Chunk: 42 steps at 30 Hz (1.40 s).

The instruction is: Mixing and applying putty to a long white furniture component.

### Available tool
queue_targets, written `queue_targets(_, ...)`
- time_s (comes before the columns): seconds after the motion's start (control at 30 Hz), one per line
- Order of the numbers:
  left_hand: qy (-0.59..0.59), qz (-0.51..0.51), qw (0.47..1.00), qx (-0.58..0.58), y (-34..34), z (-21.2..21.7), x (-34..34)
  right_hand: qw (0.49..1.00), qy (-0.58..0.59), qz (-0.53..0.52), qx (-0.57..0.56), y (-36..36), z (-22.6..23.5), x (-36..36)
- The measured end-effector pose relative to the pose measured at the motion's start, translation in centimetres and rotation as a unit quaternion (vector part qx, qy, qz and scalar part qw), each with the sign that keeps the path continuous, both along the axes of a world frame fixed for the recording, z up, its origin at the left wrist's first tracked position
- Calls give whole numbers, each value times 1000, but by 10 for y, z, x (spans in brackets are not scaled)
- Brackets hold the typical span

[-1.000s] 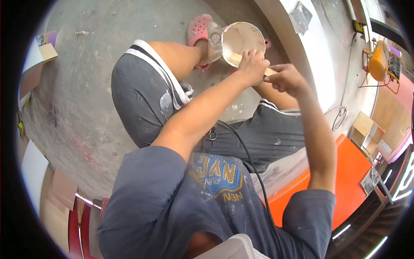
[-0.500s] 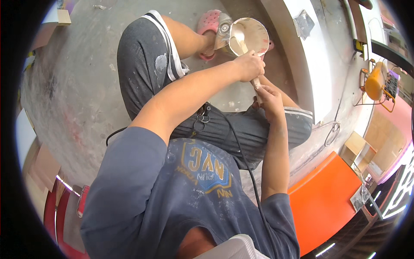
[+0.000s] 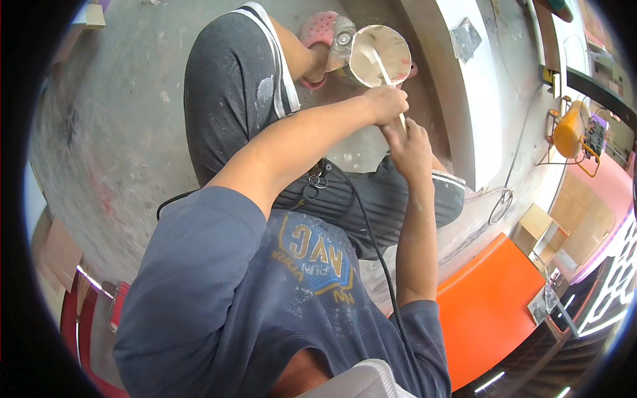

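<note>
Between my feet stands an open tub [image 3: 396,50] with a pale, creamy coating inside. A narrow off-white stirring stick [image 3: 380,65] leans into it, its lower end in the pale stuff. My left hand [image 3: 386,104] is wrapped around the stick just outside the near rim. Lower down, my right hand [image 3: 410,144] grips the same stick near its other end. Most of the stick between and under my fingers is hidden.
A pink clog [image 3: 318,30] is on my foot left of the tub. Beyond the tub's right side runs a white ledge [image 3: 474,106]. An orange panel [image 3: 491,298] lies at lower right, and a cable [image 3: 377,242] hangs across my lap.
The stick has turned within the tub and now slants from upper left to lower right. Both hands remain closed on it; my right hand has rolled over, its back now facing up.
</note>
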State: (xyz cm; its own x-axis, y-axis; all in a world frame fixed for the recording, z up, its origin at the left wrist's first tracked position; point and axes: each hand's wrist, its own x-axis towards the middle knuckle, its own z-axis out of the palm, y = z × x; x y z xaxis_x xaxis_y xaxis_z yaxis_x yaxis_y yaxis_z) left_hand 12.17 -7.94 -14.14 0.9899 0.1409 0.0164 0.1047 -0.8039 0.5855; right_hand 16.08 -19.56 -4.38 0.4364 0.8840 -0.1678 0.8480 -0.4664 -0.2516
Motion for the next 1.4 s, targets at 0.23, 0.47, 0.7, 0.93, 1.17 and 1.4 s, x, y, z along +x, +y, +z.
queue_targets(0.23, -196, 16, 980, 33, -10, 22, -6, 999, -27, 25, -35, -3, 30, -15)
queue_targets(0.47, -252, 138, 951, -119, 11, 7, 22, 971, -163, 152, -85, 61, 54, -5)
queue_targets(0.7, -134, 248, 929, -241, 15, -18, 33, 966, -45, 146, -211, 93, 9, 47)
queue_targets(0.93, -191, 330, 879, -285, 9, 41, 50, 916, -129, 213, -315, 122, 94, 45)
queue_targets(1.17, -333, 419, 768, -352, 40, 3, 49, 808, -310, 395, -310, 160, 61, 30)
queue_targets(1.4, -114, 325, 859, -378, 67, -13, 42, 782, -100, 422, -448, 234, 35, 53)
